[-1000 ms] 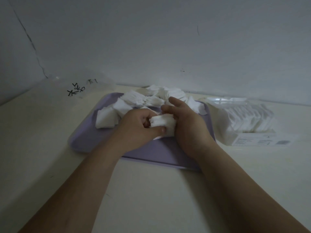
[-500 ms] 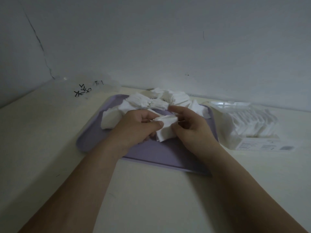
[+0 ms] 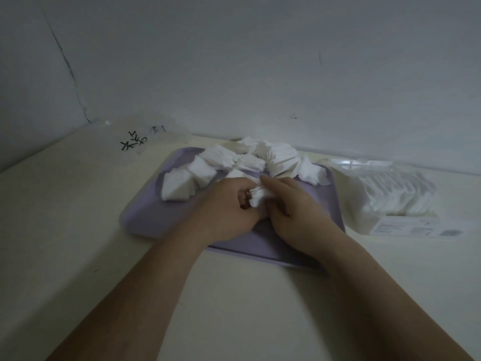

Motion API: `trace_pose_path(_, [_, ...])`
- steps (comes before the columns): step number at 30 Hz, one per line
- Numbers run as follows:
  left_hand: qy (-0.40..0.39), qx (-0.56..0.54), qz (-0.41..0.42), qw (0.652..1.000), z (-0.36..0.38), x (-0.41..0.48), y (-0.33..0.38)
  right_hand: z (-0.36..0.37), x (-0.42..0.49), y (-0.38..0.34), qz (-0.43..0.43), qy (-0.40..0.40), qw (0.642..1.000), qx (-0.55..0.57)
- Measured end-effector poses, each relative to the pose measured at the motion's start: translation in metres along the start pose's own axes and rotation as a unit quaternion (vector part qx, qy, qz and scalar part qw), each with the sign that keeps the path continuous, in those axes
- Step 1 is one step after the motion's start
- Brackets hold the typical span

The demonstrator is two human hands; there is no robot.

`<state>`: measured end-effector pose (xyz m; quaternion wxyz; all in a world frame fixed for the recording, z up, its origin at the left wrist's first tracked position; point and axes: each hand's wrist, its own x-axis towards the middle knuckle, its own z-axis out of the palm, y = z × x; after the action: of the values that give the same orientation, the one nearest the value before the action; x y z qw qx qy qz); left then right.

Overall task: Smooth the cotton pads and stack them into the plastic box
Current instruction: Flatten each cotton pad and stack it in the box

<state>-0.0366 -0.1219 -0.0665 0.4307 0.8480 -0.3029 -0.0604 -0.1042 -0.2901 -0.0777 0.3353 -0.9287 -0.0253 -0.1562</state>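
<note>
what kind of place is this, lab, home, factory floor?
Likely a bare indoor workbench set up for a sorting job. Cues: plain cream tabletop against a cracked white wall, a purple tray of loose cotton pads, a clear plastic box partly filled with them.

pad heap (image 3: 260,158) blocks tray's back (image 3: 145,204) (front bare)

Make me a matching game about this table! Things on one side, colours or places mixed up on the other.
Things: 1 tray; 2 plastic box; 3 loose pad pile; 4 bunched cotton pad.
Clues: A pinched between left hand and right hand; B purple; C right of the tray, pads stacked inside; D far end of the tray.
Pairs: 1-B, 2-C, 3-D, 4-A.
</note>
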Motion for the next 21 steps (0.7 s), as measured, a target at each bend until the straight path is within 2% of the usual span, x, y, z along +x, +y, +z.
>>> trace_pose_path(2, [0.085, -0.001, -0.032, 0.996, -0.005, 0.005, -0.005, -0.001, 0.001, -0.002, 0.014, 0.035, 0.999, 0.004])
trace_pose_path(4, [0.158, 0.083, -0.015, 0.984, -0.010, 0.010, -0.013, -0.006, 0.003, -0.003, 0.057, 0.077, 0.995, 0.035])
trace_pose_path(5, [0.161, 0.124, -0.012, 0.979, -0.010, 0.013, -0.017, -0.009, 0.004, -0.003, 0.090, 0.091, 0.990, 0.063])
trace_pose_path(9, [0.123, 0.175, -0.009, 0.977, -0.005, 0.021, -0.029, -0.014, 0.005, 0.006, 0.175, 0.131, 0.957, 0.193])
trace_pose_path(12, [0.159, 0.121, -0.014, 0.980, -0.007, 0.026, -0.036, -0.011, 0.009, 0.015, 0.204, 0.143, 0.915, 0.318])
trace_pose_path(15, [0.127, 0.079, -0.034, 0.988, -0.007, 0.023, -0.032, -0.011, 0.013, 0.019, 0.215, 0.144, 0.887, 0.383])
trace_pose_path(18, [0.094, 0.045, -0.062, 0.993, -0.008, 0.019, -0.031, -0.010, 0.012, 0.020, 0.210, 0.142, 0.886, 0.388])
trace_pose_path(21, [0.052, 0.080, -0.036, 0.995, -0.008, 0.015, -0.029, -0.008, 0.010, 0.021, 0.206, 0.147, 0.893, 0.371])
